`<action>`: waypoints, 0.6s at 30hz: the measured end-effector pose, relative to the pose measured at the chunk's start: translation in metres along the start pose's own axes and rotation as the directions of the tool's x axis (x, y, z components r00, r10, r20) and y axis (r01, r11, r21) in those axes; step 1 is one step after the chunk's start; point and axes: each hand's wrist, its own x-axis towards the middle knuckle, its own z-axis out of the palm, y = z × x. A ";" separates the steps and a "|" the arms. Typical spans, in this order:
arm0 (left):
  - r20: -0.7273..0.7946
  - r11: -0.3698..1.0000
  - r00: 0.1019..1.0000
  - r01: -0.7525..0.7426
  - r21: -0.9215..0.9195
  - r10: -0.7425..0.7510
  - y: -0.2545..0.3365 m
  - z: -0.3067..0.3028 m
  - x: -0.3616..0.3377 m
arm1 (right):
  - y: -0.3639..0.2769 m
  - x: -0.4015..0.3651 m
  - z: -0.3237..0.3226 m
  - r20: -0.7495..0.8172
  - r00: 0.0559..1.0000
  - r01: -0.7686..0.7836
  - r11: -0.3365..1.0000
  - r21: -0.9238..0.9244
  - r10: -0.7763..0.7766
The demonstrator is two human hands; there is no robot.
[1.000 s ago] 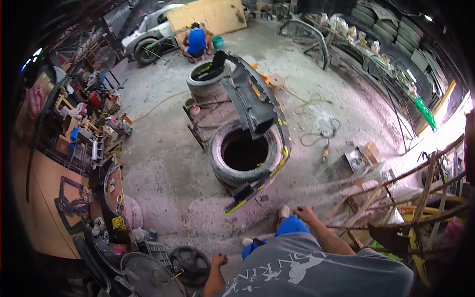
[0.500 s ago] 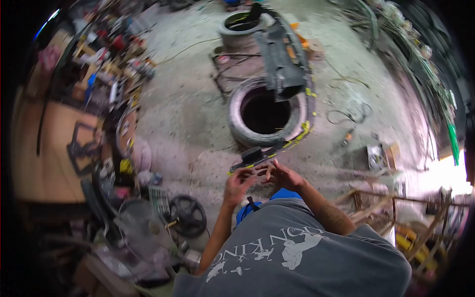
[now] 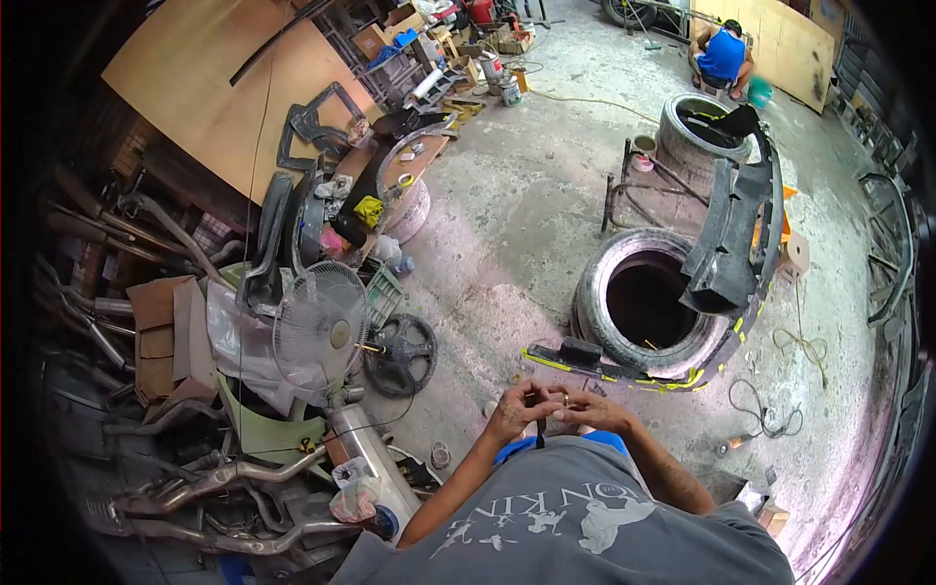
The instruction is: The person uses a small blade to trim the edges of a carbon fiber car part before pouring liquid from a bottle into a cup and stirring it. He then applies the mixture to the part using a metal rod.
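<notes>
My left hand [image 3: 519, 411] and my right hand [image 3: 588, 409] meet in front of my waist, above my blue shorts [image 3: 606, 440]. The fingers of both are curled and pinched together; whatever small thing lies between them is too hidden to name. A dark strap [image 3: 541, 432] hangs just below the left fingers. Beyond my hands, a curved black car bumper [image 3: 726, 229], edged with yellow tape, rests over two tires. The nearer tire [image 3: 597, 292] is pale and dusty, and the farther tire [image 3: 673, 136] lies behind it.
A standing fan [image 3: 322, 331], a black wheel-shaped part [image 3: 402, 356], a cardboard box [image 3: 166, 341] and metal pipes [image 3: 234, 478] crowd the left. A cord [image 3: 770, 419] lies on the floor [image 3: 497, 253] at right. Another person [image 3: 721, 57] in blue crouches at the back.
The view has swung left, so the tires and bumper now sit farther right. My hands, earlier apart with looser fingers, have come together and closed.
</notes>
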 end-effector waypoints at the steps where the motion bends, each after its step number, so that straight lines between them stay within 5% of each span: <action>1: -0.026 1.000 1.000 -0.004 -0.005 0.004 0.006 -0.001 -0.003 | 0.002 0.004 0.000 0.029 0.999 0.043 0.999 -0.004 -0.042; 3: -0.060 1.000 0.998 -0.010 -0.007 0.009 0.021 0.001 -0.010 | 0.002 0.011 0.004 0.073 0.985 0.157 0.987 -0.024 -0.155; 13: -0.082 0.997 0.997 -0.009 -0.079 0.003 0.007 0.004 -0.012 | -0.018 0.000 0.004 0.056 0.997 -0.045 0.990 -0.135 0.053; 18: 0.006 0.998 0.998 0.057 -0.027 -0.057 0.012 0.019 -0.002 | -0.006 -0.019 0.005 -0.012 0.998 0.063 0.994 -0.089 -0.065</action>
